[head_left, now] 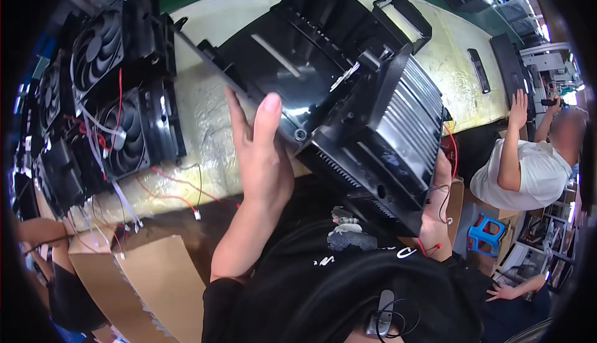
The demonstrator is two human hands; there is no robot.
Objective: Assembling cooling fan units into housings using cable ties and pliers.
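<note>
A large black plastic housing [273,51] is tilted up over the table's near edge, held between my hands. Its ribbed section [404,119] faces right; whether that is a separate part I cannot tell. My left hand [267,156] grips the left panel's near edge, thumb on the glossy inner side and fingers behind. My right hand [437,209] is closed round the lower right side of the ribbed section, its fingers partly hidden. A red wire [454,147] and thin dark leads hang beside my right hand.
Stacked black fan units [99,51] with loose wires stand on the left of the film-covered table [205,107]. A rectangular black frame [404,20] and a narrow black strip [479,71] lie farther off. Cardboard boxes [155,281], a blue stool [486,234] and a co-worker [528,163] are near.
</note>
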